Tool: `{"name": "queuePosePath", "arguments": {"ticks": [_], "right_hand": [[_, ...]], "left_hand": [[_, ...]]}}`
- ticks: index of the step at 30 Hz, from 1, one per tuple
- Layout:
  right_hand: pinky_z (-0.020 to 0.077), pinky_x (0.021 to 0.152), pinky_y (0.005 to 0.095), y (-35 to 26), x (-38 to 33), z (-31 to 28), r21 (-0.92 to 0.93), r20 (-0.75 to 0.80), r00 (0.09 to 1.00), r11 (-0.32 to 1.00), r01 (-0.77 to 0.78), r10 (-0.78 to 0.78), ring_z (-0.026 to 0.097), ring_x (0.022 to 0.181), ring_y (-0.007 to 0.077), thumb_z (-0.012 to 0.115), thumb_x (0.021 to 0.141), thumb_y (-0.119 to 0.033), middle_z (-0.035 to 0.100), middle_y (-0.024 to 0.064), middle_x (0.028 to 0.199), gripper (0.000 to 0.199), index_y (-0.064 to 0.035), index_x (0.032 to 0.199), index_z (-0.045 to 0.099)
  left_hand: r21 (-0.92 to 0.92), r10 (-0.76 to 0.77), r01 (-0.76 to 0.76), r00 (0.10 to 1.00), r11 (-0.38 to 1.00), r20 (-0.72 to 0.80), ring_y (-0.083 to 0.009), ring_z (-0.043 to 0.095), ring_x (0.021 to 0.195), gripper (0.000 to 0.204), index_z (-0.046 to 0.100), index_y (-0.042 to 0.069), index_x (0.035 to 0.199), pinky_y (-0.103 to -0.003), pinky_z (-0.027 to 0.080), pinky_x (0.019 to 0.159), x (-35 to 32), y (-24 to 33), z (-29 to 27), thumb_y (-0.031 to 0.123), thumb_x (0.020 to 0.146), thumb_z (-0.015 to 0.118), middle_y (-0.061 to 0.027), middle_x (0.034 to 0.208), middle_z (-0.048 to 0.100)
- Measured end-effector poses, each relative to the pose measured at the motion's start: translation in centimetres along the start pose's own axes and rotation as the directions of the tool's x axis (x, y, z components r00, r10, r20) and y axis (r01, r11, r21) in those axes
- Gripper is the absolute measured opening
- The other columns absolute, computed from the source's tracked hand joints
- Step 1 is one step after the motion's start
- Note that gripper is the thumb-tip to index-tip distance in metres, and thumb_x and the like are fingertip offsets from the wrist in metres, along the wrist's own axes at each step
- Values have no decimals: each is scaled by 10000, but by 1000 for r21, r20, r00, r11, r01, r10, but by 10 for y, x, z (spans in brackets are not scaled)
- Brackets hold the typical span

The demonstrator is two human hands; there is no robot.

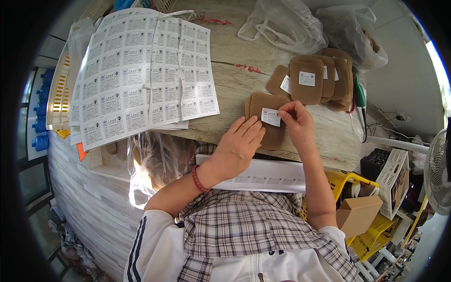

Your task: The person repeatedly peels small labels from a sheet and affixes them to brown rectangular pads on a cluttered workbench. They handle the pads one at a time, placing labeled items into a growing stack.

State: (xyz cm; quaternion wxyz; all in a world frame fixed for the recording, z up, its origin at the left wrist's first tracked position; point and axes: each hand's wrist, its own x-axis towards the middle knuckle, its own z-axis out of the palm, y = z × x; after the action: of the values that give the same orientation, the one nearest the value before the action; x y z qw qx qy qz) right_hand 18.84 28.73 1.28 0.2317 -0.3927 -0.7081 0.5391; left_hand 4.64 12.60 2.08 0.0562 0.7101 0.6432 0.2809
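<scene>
A brown textured pad point(272, 138) with rounded corners lies near the table's front edge, on top of at least one more like it. My left hand point(237, 144) rests on its left side, fingers stretched out. With thumb and forefinger, my right hand point(299, 126) pinches the right edge of a white printed label point(271, 118) on the pad. Whether the whole label touches the pad cannot be told. Behind, several similar brown pads point(306, 94) lie in overlapping piles, some bearing white labels. Large sheets of printed labels point(136, 70) cover the table's left part.
Clear plastic bags point(289, 28) lie at the back of the table point(235, 75). A green-handled tool point(359, 91) with a cable sits at the right edge. More label sheets point(263, 175) rest on my lap. Right of me are yellow crates point(373, 239), a cardboard box point(359, 214) and a fan point(438, 171).
</scene>
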Motion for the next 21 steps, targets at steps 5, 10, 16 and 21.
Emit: {"name": "queuePosePath", "arguments": {"ticks": [5,10,16,21], "right_hand": [[480,718,246,-5,-2,2,-37,-22,1000,999,12,-13,564,758,82,667,926,-37,636,10,813,51,-13,928,621],[472,724,235,-5,-3,4,-45,-22,1000,999,-12,11,550,767,68,671,923,-31,622,-8,824,52,-14,929,621],[480,703,239,-6,-6,7,-94,-59,997,995,38,-43,565,750,74,667,924,-28,632,5,822,52,-11,936,620],[518,642,303,3,-7,14,-290,-124,969,942,171,-214,633,694,177,708,881,-58,635,65,798,115,-43,969,636]], "left_hand": [[-49,-25,26,999,998,27,-338,528,1274,465,583,-44,1255,-475,416,1090,0,-1,2,72,823,711,-187,1367,525],[-104,-71,73,997,992,20,-327,493,1304,674,456,-31,1406,-486,420,1086,3,4,-5,118,815,744,-178,1491,398],[0,-34,34,997,999,74,-317,480,1321,684,458,-50,1413,-513,363,1126,2,1,1,166,829,740,-166,1480,434],[46,-24,19,994,999,105,-318,474,1329,627,499,-68,1371,-531,308,1157,2,0,0,196,848,722,-174,1433,486]]}}
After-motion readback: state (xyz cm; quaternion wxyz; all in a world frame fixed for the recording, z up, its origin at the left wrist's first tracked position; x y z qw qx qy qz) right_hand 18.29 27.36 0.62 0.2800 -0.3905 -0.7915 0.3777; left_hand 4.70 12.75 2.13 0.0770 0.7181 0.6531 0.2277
